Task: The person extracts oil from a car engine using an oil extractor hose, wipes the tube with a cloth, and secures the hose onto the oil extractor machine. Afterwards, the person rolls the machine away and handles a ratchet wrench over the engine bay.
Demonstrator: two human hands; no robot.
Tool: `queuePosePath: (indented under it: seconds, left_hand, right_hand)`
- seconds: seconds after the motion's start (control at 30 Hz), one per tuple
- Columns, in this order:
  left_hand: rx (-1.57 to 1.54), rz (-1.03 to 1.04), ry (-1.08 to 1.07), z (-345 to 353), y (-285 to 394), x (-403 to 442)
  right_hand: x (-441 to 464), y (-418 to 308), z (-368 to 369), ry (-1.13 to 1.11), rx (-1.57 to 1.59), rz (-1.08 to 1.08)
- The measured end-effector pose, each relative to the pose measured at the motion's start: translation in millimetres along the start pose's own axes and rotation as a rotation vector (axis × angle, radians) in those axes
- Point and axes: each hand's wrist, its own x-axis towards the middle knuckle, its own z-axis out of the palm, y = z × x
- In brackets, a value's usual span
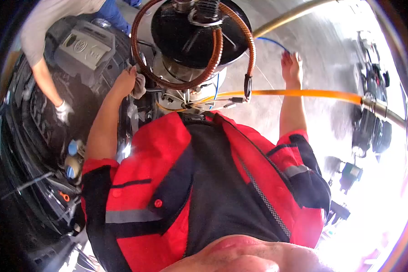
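At the engine bay's edge, my left hand (126,82) is closed on a crumpled pale cloth (139,86). My right hand (292,70) is held out at the right, its fingers closed at the end of a thin blue hose (274,41). Between my hands stands a machine with a round black top (167,29). A reddish-brown ribbed hose (135,43) loops over it. Below its top are thin tubes and metal fittings (236,99).
A thick orange hose (303,93) crosses in front of my right forearm. At the left is a car engine with a cover (84,49). Another person's gloved hand (64,112) reaches over it. Dark equipment (367,122) lines the right side.
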Motion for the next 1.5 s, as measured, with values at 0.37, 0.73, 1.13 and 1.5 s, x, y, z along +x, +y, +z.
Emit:
queuePosePath:
  seconds: [0.37, 0.73, 1.13, 1.5]
  left_hand:
    - [-0.186, -0.15, 0.13, -12.9, 42.5, -21.3]
    - [-0.183, -0.303, 0.354, -4.2, 62.9, -32.2]
    - [-0.338, 0.767, 0.948, -190.2, 299.4, -155.2]
    - [-0.38, 0.708, 0.301, -139.8, 471.4, -12.6]
  right_hand:
    - [36.5, -91.7, 161.6, -0.784, -0.459, -0.272]
    - [79.9, -115.6, 204.1, -0.852, -0.711, -0.011]
    - [127.1, -146.6, 248.1, -1.131, -0.532, 0.045]
    - [118.7, -164.3, 268.4, -1.445, -0.345, -0.041]
